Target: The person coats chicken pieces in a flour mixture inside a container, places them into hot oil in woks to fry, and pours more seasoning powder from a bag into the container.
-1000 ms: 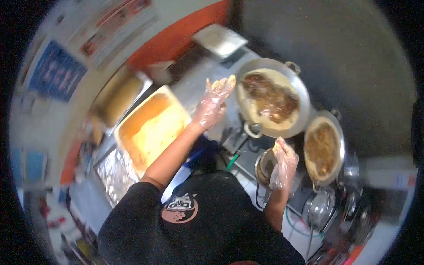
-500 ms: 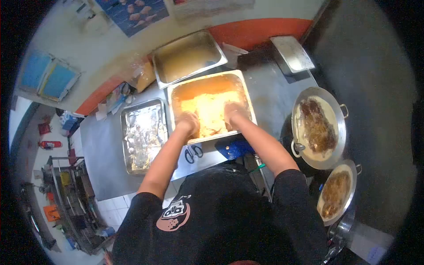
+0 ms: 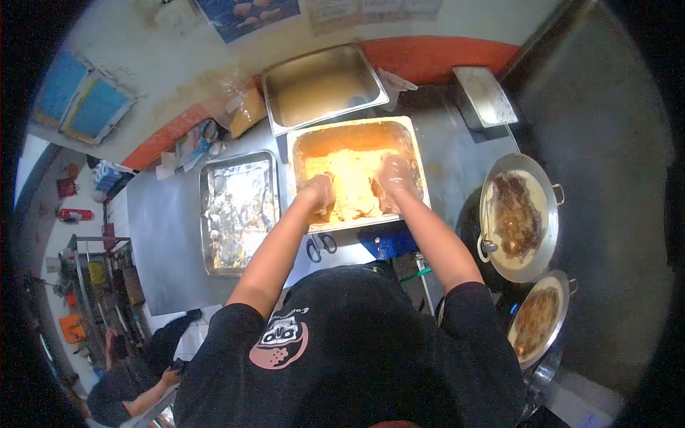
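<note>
Both of my hands wear clear plastic gloves and are inside a deep rectangular metal pan (image 3: 422,160). A heap of yellow-orange breading flour (image 3: 349,165) fills its lower part. My left hand (image 3: 322,194) dips into the flour at the near left side. On the right side of the pan, my right hand (image 3: 393,178) presses into the same heap. Between the hands lie lumpy, flour-coated pieces (image 3: 358,205), too blurred to name. The fingers of both hands are mostly hidden, so I cannot tell what they hold.
A shallow metal tray (image 3: 239,207) with scraps stands left; a pan of cloudy liquid (image 3: 325,89) stands behind. Scissors (image 3: 321,247) lie near the table edge. Two woks of oil (image 3: 524,214) (image 3: 540,317) stand right. A co-worker (image 3: 135,378) is at lower left.
My view has shifted slightly, so the pans sit farther right. My right hand shows more clearly above the flour. A co-worker has come into view at lower left.
</note>
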A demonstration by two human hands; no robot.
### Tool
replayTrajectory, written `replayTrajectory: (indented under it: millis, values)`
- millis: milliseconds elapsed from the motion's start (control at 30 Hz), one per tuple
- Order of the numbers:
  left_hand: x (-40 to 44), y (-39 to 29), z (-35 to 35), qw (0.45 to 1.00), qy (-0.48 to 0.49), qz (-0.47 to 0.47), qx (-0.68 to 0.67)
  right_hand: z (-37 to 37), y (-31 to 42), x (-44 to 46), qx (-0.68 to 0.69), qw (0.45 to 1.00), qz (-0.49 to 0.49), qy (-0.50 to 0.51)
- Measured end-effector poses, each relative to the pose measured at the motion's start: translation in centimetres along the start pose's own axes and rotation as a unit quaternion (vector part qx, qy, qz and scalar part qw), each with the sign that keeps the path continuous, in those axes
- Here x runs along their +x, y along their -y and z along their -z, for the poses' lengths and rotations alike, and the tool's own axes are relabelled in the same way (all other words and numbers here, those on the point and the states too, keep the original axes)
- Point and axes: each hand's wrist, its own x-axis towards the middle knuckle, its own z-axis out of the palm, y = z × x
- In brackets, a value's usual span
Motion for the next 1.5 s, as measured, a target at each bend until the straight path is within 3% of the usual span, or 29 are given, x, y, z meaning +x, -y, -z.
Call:
replayTrajectory:
  millis: [67,167,267,333,367,433,533,600,700,800,900,1000,1100,1200,1233,1300,1333,1367,1400,1433,1500]
  values:
    - [-1.2,-0.8,2.6,0.985,0.073,-0.075,0.137,2.7,1.7,-0.4,0.044,0.998,-0.044,-0.011]
    - [-3.0,-1.2,2.7,0.993,-0.115,0.001,-0.032,7.1,4.1,-2.7,0.106,0.992,-0.056,-0.031]
    - [-4.5,-2.2,5.3,0.993,-0.107,-0.011,-0.041,8.1,3.5,-2.8,0.182,0.982,-0.007,-0.048]
    - [-6.4,-2.6,6.3,0.984,-0.161,-0.020,-0.080,8.3,3.1,-3.1,0.256,0.966,0.012,-0.028]
    - [-7.0,-2.6,6.8,0.977,-0.187,-0.026,-0.099,7.7,2.6,-2.8,0.211,0.977,0.002,0.004]
    - [-7.3,-2.2,8.1,0.983,-0.154,-0.065,-0.079,5.1,1.2,-2.1,0.122,0.990,-0.023,0.065]
    - [-5.9,-0.8,8.0,0.986,-0.114,-0.112,-0.037,0.7,-0.9,-2.3,0.101,0.994,-0.024,0.020]
    - [-3.9,0.5,7.5,0.990,-0.063,-0.127,-0.005,2.1,0.0,-2.2,0.083,0.996,-0.010,0.027]
    - [-2.3,0.5,6.5,0.986,-0.075,-0.146,-0.003,1.9,0.2,-2.2,0.091,0.996,0.003,0.009]
    - [-1.2,-0.9,7.0,0.991,0.011,-0.123,0.059,4.9,1.8,-2.7,0.117,0.993,0.000,0.023]
    - [-0.8,-0.9,8.7,0.991,0.018,-0.110,0.074,6.4,2.2,-2.7,0.167,0.986,-0.014,0.015]
    - [-0.1,2.3,7.8,0.980,-0.122,-0.158,-0.016,5.5,1.5,-2.4,0.183,0.982,-0.041,0.007]
    - [-2.9,0.6,11.9,0.976,-0.131,-0.175,-0.023,6.8,1.5,-3.4,0.212,0.977,-0.031,-0.022]
    - [-4.6,0.2,13.9,0.938,-0.178,-0.165,-0.248,9.7,2.6,-3.2,0.270,0.960,-0.075,0.015]
    - [-6.0,-1.4,15.3,0.939,-0.199,-0.112,-0.258,10.3,2.8,-2.7,0.291,0.951,-0.100,0.039]
    - [-4.1,-3.3,14.0,0.941,-0.288,-0.114,-0.135,2.8,2.6,-1.0,0.412,0.900,-0.028,-0.140]
    - [-2.8,-3.7,11.8,0.935,-0.327,-0.114,-0.074,0.7,4.9,-1.0,0.392,0.893,-0.028,-0.219]
    - [1.4,-1.7,3.6,0.893,-0.417,-0.108,-0.135,-1.0,7.4,-1.0,0.366,0.882,-0.032,-0.296]
    - [-0.9,-6.6,8.3,0.953,-0.287,-0.096,0.007,-0.6,10.4,-1.3,0.261,0.893,-0.068,-0.362]
    - [-1.0,-6.1,9.1,0.945,-0.315,-0.079,-0.044,1.2,10.1,-1.4,0.214,0.942,-0.055,-0.253]
    - [-1.3,-4.8,8.4,0.914,-0.378,-0.087,-0.118,2.8,6.9,-1.0,0.291,0.943,-0.049,-0.151]
